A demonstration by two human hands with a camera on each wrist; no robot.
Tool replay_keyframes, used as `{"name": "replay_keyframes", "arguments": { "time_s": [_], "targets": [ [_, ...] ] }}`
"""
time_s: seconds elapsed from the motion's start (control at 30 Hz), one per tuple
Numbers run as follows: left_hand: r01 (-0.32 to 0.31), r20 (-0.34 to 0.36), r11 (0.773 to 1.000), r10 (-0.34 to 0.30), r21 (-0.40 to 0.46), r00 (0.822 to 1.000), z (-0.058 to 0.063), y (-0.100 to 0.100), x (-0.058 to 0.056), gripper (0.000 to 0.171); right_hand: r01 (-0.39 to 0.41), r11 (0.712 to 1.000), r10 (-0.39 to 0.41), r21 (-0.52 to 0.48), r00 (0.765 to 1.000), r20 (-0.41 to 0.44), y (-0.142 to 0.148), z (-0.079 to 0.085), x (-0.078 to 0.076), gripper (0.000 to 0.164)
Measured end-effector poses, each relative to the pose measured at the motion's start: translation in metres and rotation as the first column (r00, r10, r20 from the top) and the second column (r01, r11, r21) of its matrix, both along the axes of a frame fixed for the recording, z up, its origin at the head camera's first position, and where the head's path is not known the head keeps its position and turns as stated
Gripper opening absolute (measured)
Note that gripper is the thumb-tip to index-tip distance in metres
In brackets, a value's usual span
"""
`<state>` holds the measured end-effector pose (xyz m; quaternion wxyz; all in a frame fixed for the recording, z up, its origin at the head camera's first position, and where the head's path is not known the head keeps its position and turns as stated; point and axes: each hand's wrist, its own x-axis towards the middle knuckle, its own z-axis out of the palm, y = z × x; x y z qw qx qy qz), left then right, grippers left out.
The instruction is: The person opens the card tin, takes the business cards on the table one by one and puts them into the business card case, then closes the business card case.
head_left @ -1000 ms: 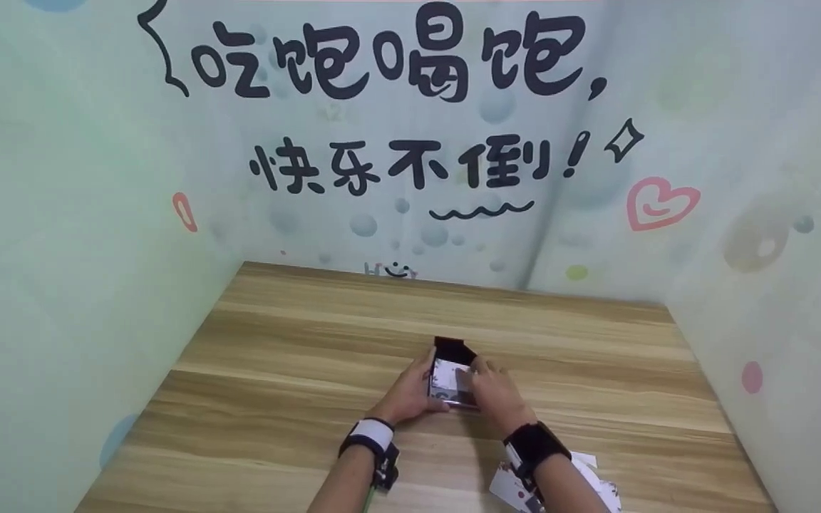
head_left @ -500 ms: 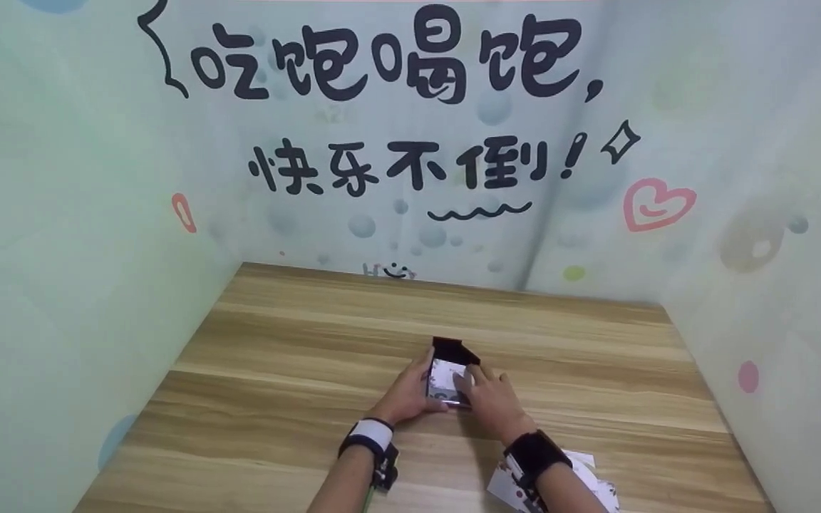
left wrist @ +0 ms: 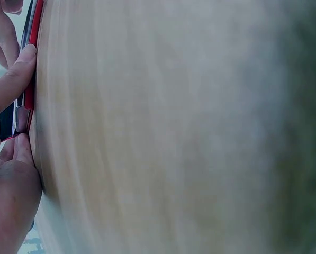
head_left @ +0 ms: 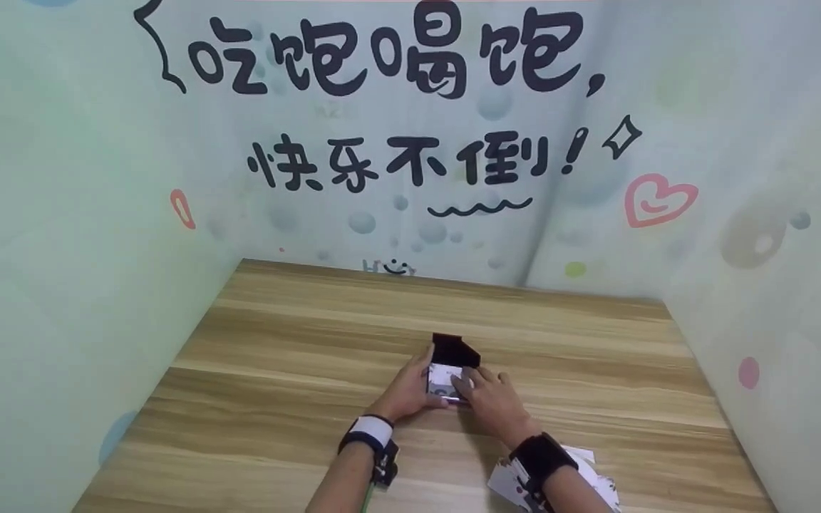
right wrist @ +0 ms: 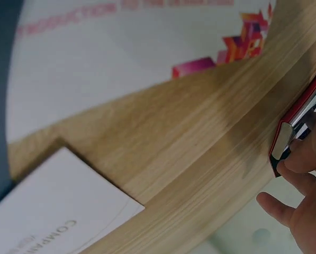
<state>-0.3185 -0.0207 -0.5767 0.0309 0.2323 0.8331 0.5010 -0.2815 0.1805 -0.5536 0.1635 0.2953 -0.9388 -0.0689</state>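
Note:
My left hand (head_left: 407,390) grips the left side of a small card case (head_left: 453,350) just above or on the table; I cannot tell which. Its lid stands open at the far end, black inside, and a red edge (left wrist: 35,26) shows in the left wrist view. White printed cards (head_left: 445,374) lie in the near half. My right hand (head_left: 497,402) holds the case's right side, its thumb on the cards. In the right wrist view, curled right fingers (right wrist: 300,159) meet one end of the case, with much of it cut off by the frame.
Loose white printed cards (head_left: 507,484) lie on the wooden table (head_left: 296,342), partly under the right forearm. One card (right wrist: 68,206) shows lettering in the right wrist view. Fabric walls (head_left: 353,242) border the table at the back and sides.
The cards in the case have slid slightly toward its near end, and more black shows beyond them. My right thumb has shifted a little left; my left hand keeps its grip.

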Motion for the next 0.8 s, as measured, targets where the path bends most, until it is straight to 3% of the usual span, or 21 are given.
{"name": "replay_keyframes", "arguments": {
  "time_s": [0.3,0.53,0.8],
  "targets": [
    [0.04,0.019,0.995,-0.041,0.088,0.999,0.002,0.0,0.0,0.112,-0.005,0.999,0.006,-0.043,1.0,0.022,0.001,0.0,0.007,0.045],
    [0.014,0.016,0.999,-0.015,0.043,1.0,0.001,0.001,0.0,0.113,0.007,0.997,0.001,-0.083,0.995,0.095,0.001,-0.002,0.016,0.054],
    [0.015,0.025,0.999,-0.016,0.032,1.0,0.001,0.002,0.001,0.112,-0.016,0.989,0.031,-0.149,0.994,0.103,0.005,-0.004,0.022,0.058]
  ]
}}
